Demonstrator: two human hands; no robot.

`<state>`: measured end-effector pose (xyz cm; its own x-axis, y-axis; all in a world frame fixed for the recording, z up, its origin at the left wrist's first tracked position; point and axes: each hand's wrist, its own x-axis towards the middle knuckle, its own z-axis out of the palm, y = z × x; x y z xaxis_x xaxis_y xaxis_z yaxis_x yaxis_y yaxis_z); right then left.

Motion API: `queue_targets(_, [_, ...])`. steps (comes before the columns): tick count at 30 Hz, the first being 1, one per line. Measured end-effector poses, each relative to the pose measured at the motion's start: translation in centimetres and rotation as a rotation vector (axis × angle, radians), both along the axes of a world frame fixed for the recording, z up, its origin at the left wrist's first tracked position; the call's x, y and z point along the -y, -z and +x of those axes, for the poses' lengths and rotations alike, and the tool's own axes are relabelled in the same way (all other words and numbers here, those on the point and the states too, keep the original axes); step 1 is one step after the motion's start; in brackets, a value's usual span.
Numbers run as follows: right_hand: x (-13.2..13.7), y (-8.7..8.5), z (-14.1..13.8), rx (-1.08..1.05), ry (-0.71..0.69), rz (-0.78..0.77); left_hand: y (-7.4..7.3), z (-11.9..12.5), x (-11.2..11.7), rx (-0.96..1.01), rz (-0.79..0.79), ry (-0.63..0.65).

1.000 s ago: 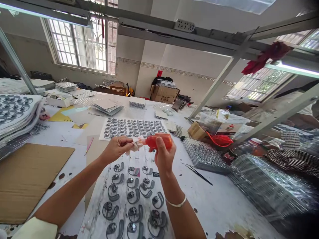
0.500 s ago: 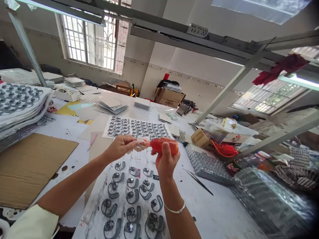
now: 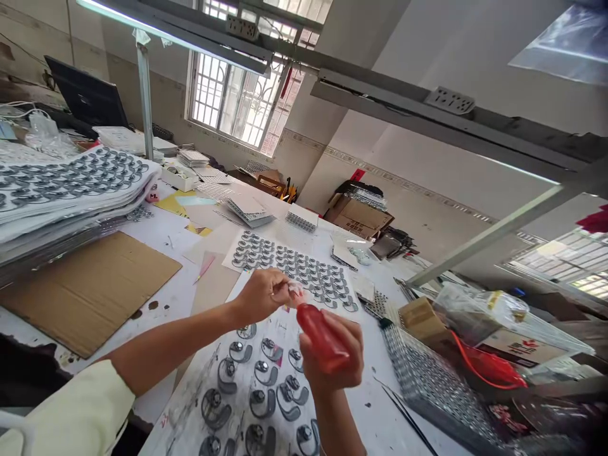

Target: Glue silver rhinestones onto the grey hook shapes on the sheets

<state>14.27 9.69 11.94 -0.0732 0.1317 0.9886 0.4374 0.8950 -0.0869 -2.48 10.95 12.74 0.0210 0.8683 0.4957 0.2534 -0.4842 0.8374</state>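
Observation:
My right hand (image 3: 335, 358) is wrapped round a small red squeeze bottle (image 3: 322, 337), its tip pointing up and left. My left hand (image 3: 263, 294) pinches the pale tip of the bottle (image 3: 295, 292), fingers closed on it. Both hands hover above a white sheet (image 3: 247, 396) carrying several grey hook-shaped parts with shiny round centres. A second sheet of the same parts (image 3: 294, 269) lies further back on the white table (image 3: 166, 297).
A stack of part sheets (image 3: 66, 190) sits at the left beside a brown cardboard sheet (image 3: 90, 288). A wire-mesh tray (image 3: 427, 380), black tweezers (image 3: 403, 411), cartons and plastic bags (image 3: 494, 329) crowd the right. Metal frame posts (image 3: 145, 104) rise from the table.
The view has swung left and tilted. The bottle turned from lying level to pointing up-left, and both hands dropped lower and to the right in the picture.

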Motion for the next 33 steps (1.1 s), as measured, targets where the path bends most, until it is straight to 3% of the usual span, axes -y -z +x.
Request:
queue_targets(3, [0.4, 0.1, 0.0, 0.131, 0.069, 0.112, 0.0, 0.0, -0.6, 0.036, -0.090, 0.119])
queue_targets(7, [0.0, 0.1, 0.0, -0.059, 0.010, 0.021, 0.0, -0.2, -1.0, 0.066, -0.128, 0.233])
queue_targets(13, [-0.1, 0.1, -0.2, -0.176, -0.027, -0.063, -0.2, -0.4, -0.2, 0.039, 0.003, 0.064])
queue_targets(20, [0.6, 1.1, -0.2, 0.201, 0.029, 0.154, -0.6, -0.4, 0.1, 0.076, 0.067, -0.025])
queue_targets(23, [0.6, 0.9, -0.4, 0.014, -0.025, 0.049, -1.0, -0.9, 0.0, 0.075, 0.070, 0.019])
queue_targets(28, [0.7, 0.1, -1.4, -0.480, -0.257, -0.350, -1.7, -1.5, 0.1, 0.008, 0.140, 0.138])
queue_targets(30, [0.8, 0.0, -1.8, -0.519, -0.310, -0.426, -1.8, -1.6, 0.3, -0.041, 0.149, 0.113])
queue_targets(33, [1.0, 0.2, -1.8, -0.383, -0.183, -0.368, -1.6, -1.6, 0.5, -0.098, 0.135, 0.055])
